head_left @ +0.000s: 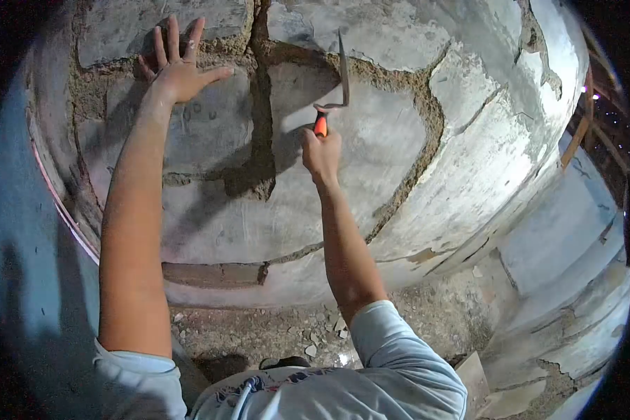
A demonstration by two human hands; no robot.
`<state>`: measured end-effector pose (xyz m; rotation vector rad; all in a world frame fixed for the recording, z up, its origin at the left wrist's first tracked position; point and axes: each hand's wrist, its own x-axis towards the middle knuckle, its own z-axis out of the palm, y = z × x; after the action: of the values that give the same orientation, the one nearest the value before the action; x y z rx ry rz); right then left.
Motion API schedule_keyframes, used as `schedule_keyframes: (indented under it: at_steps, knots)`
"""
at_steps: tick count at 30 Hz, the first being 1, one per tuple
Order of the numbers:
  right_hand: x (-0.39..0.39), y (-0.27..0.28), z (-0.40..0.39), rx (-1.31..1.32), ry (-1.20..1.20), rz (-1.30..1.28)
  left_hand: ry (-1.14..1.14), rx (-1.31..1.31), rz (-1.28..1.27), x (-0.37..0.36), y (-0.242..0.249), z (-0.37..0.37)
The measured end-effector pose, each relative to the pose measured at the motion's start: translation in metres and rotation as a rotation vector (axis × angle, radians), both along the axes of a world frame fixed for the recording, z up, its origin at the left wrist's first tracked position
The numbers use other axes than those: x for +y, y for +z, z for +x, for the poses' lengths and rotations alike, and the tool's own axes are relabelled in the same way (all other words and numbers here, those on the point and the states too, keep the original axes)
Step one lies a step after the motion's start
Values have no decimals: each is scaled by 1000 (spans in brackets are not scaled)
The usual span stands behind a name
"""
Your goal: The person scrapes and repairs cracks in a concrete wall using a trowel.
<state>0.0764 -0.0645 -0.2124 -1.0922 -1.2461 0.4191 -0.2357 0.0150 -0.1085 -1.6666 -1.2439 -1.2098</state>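
Observation:
My left hand [177,78] lies with fingers spread against the grey wall [210,115], at upper left. To its right, my right hand [322,155] is closed around the orange and black handle of a trowel [344,73]. The trowel's metal blade points up and shows nearly edge-on, close to the wall. Its tip overlaps a rough brown groove [378,72] where the surface coating is gone. Another deep vertical groove [260,119] runs between my two hands. Smooth grey plaster slabs surround these grooves.
Below the wall, the floor [259,329] is strewn with broken plaster chips [311,350]. A bluish wall [21,231] stands at left. Another cracked, patchy wall surface [574,329] is at lower right. Wooden pieces [576,140] show at the right edge.

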Motion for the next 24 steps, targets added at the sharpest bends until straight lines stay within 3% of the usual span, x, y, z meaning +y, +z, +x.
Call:
schedule_keyframes:
  at_steps: [3, 5, 6, 7, 8, 10, 12, 15, 18, 19, 22, 23, 24]
  knots:
    - [-28, 19, -14, -16, 7, 348, 8, 18, 40, 3, 0, -3]
    - [-39, 24, -19, -134, 13, 578, -136, -4, 33, 5, 0, -3]
    - [-30, 18, -24, -37, 76, 593, -209, -14, 32, 6, 1, -3]
    - [-23, 13, -29, 62, 137, 611, -61, 4, -33, 6, 0, -4]
    - [-18, 8, -32, 76, 142, 571, -41, 11, -30, 7, 0, -6]
    - [-17, 8, -16, -222, -97, 298, -7, 28, -25, 11, 0, -6]
    - [9, -12, 0, -165, -230, 225, -19, 5, -43, 0, 3, -2]
    - [-31, 14, -17, 190, -12, 346, -148, 28, -30, 14, 1, -9]
    - [-46, 27, -16, -43, 15, 476, -128, -23, -39, -4, 4, -1]
    - [-44, 31, -20, -131, -102, 579, -101, 9, 31, 6, 1, -3]
    - [-13, 18, 2, -175, -24, 187, -35, 62, 32, 22, -1, -14]
    - [24, -9, 19, -110, -68, 27, -89, -3, -112, 0, 5, -4]
    - [18, -10, 19, -84, -48, 89, -36, 9, -140, 0, 5, -3]
